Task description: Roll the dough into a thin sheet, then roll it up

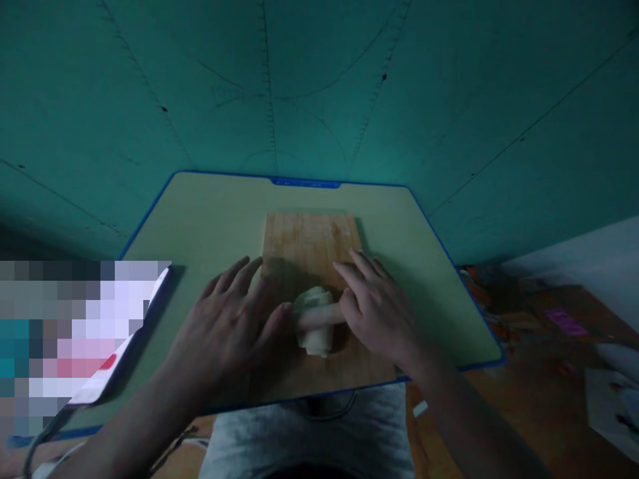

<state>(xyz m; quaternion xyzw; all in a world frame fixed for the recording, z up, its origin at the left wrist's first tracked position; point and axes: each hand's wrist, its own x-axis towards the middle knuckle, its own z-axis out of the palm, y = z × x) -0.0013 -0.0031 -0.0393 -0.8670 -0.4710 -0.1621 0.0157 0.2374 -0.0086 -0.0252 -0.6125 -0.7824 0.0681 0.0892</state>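
Note:
A pale, flattened piece of dough (318, 340) lies on a wooden board (312, 236). Across its middle rests a light rolling pin (319, 316). My left hand (234, 322) is over the pin's left end, fingers apart and reaching forward, the palm pressing on it. At the other end, my right hand (374, 306) lies over the pin with its fingers stretched forward. Both palms hide the pin's ends. The dough shows between the two hands, in front of and behind the pin.
The board stands on a pale table with a blue edge (434, 229). A device with a partly pixelated screen (110, 332) is at the left. Behind is a green wall (319, 86). Papers (612, 406) and clutter lie on a wooden surface at the right.

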